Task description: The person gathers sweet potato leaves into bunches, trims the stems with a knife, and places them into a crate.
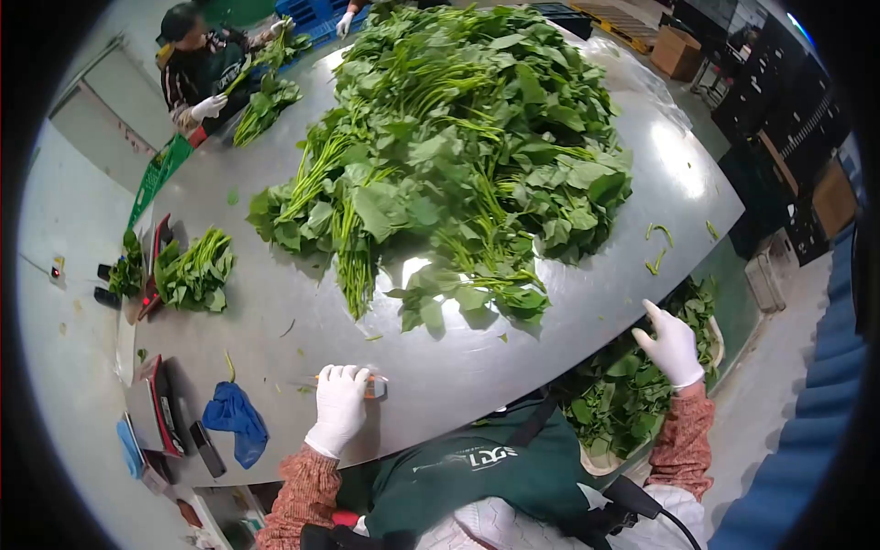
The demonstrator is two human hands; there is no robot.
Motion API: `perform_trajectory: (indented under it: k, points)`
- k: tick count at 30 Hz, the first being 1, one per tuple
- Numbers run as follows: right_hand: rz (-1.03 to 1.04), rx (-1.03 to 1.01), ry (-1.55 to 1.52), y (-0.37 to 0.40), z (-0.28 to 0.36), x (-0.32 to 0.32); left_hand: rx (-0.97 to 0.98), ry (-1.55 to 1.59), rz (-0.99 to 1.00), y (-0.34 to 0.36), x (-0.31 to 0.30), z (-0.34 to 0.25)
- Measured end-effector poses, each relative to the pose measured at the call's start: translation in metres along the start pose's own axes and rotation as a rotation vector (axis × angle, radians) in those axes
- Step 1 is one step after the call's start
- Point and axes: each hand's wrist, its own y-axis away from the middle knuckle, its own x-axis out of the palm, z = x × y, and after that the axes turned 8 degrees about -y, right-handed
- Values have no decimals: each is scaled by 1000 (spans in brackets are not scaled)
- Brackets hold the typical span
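My left hand (339, 408), in a white glove, is closed over what looks like a utility knife (377, 387) with grey and orange parts, low over the metal table (440, 371). Most of the knife is hidden under the fingers. My right hand (672, 345), also gloved, is by the table's right edge with thumb and fingers apart and nothing in it. Below that hand, a light-rimmed tub holds loose leafy greens (623, 390). Ahead of both hands lies a large heap of long-stemmed leafy greens (440, 156), with a few stems (477, 293) at its near side.
A blue cloth or bag (236, 423), a black phone-like object (208, 448) and a red-edged scale (160, 405) sit at the left. Farther up, a small bunch of greens (197, 270) rests by another scale. Another person (206, 69) in white gloves handles greens across the table.
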Motion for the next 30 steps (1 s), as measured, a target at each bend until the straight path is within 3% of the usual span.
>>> perform_trajectory:
  k: [4, 6, 7, 8, 10, 11, 12, 13, 14, 16, 20, 26, 29, 30]
  points:
    - [-14, -238, -583, -65, 109, 29, -64, 126, -117, 2, 5, 1]
    - [-121, -344, -552, -114, 152, 69, -109, 186, -159, 2, 7, 0]
    - [-188, -300, -488, -141, 168, 94, -132, 206, -171, 2, 8, 0]
    - [-326, -319, -252, -167, 176, 121, -157, 225, -180, 3, 9, -1]
    - [-61, -23, -196, -195, 207, 139, -170, 242, -201, 6, 11, -1]
    - [51, -40, -621, -204, 207, 141, -194, 252, -210, 8, 13, 0]
    - [168, -36, -1048, -208, 198, 139, -203, 260, -212, 9, 14, -1]
    - [234, 65, -1205, -196, 200, 113, -200, 279, -212, 9, 14, 1]
    - [198, -31, -1362, -185, 194, 99, -208, 287, -212, 9, 15, 1]
    - [384, 53, -1743, -160, 180, 70, -202, 306, -205, 9, 17, 3]
    - [511, 227, -1937, -124, 121, 59, -167, 338, -197, 4, 18, 6]
    - [567, 231, -2100, -54, 74, 50, -160, 293, -177, 5, 24, 3]
    - [254, 341, -2059, -5, 42, 42, -159, 304, -167, 6, 22, 3]
    - [236, 295, -1941, 15, 13, 41, -167, 307, -171, 6, 19, 2]
